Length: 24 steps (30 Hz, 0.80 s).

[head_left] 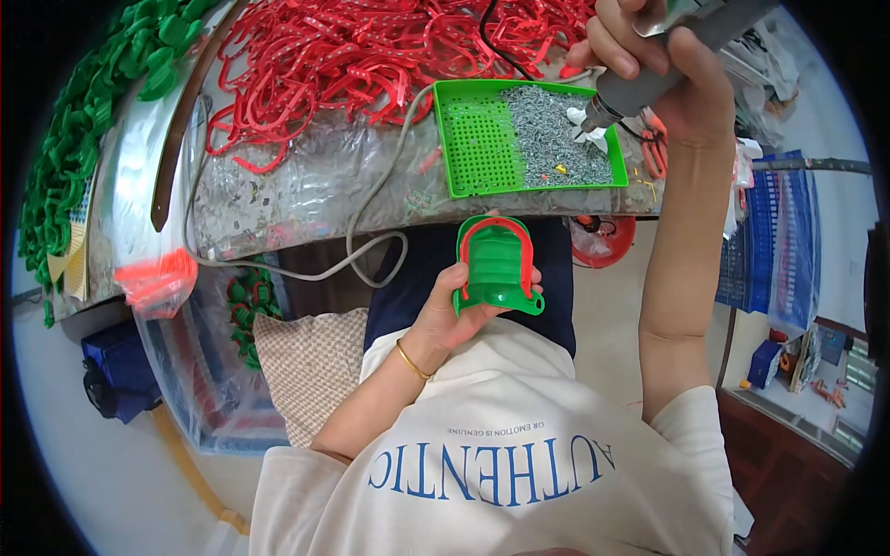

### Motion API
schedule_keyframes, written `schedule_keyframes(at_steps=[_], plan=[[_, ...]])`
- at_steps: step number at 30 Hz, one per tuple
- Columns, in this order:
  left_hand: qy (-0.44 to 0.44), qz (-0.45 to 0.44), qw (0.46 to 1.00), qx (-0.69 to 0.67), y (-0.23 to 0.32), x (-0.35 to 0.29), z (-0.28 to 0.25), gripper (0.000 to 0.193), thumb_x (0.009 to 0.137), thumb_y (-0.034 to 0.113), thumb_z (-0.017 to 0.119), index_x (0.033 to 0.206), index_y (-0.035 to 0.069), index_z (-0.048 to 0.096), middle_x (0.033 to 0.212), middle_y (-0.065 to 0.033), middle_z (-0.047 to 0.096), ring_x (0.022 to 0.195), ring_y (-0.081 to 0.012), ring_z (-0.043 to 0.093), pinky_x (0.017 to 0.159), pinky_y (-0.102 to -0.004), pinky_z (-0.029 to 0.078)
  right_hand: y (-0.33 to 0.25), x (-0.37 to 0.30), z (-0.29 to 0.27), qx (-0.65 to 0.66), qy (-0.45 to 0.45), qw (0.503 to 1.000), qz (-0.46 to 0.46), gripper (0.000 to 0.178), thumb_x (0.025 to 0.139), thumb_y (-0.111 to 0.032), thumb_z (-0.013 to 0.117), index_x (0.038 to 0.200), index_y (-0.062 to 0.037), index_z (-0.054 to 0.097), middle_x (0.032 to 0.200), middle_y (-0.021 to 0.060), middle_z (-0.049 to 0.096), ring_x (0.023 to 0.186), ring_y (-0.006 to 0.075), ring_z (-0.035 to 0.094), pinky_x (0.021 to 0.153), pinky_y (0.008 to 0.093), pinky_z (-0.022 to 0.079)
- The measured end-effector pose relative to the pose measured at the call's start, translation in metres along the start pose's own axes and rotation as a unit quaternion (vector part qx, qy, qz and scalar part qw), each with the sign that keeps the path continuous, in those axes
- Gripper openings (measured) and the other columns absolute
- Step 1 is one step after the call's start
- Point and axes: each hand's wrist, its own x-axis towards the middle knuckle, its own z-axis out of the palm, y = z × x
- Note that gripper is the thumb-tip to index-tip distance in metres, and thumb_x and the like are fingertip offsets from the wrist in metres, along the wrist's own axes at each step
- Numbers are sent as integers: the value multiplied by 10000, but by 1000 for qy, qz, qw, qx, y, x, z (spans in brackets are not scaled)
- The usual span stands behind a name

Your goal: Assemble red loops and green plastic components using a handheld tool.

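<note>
The green part [493, 269], a red strip [527, 258] arched inside it, is above my lap [556, 278], clamped in my left grip [445, 313]. My right grip [693, 97] is wrapped around a driver [635, 91], its tip at the screws [552, 134] in the green tray [475, 139] on the table [287, 204], beside heaped red strips [371, 46].

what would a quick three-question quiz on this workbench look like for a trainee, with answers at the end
1. What is in the person's left grip?
A) a heap of thin red strips
B) a curved green plastic piece with an arched red strip
C) a woven beige cushion

2. True or false: the left grip holds the dark grey cylindrical tool.

3. Fill in: the many small silver metal pieces lie in a bright green, rectangular plastic ____.

Key:
1. B
2. False; the right grip holds the dark grey cylindrical tool.
3. tray
</note>
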Motion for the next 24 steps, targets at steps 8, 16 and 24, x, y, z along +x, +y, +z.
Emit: schedule_keyframes(at_steps=[8, 16, 24], plan=[[0, 12, 998, -66, 2, 10, -11, 829, 765, 459, 696, 1457, 199, 320, 1252, -153, 547, 1095, -351, 590, 962, -513, 492, 52, 3, 6, -169, 283, 940, -82, 202, 849, -159, 747, 941, -39, 612, 661, 0, 585, 532, 83, 558, 485, 233, 447], [18, 5, 999, -37, 2, 10, -6, 850, 757, 461, 692, 1469, 213, 298, 1258, -157, 541, 1097, -351, 591, 964, -514, 489, 126, -4, 5, -192, 328, 920, -90, 91, 845, -24, 713, 868, -17, 626, 667, 12, 599, 539, 87, 551, 516, 221, 433], [28, 19, 998, -48, 4, 9, -2, 858, 762, 459, 682, 1480, 221, 277, 1264, -171, 538, 1096, -356, 591, 953, -522, 489, 151, -3, -5, -184, 322, 924, -93, 78, 867, -55, 697, 898, -18, 635, 694, 10, 613, 580, 78, 568, 546, 220, 449]])
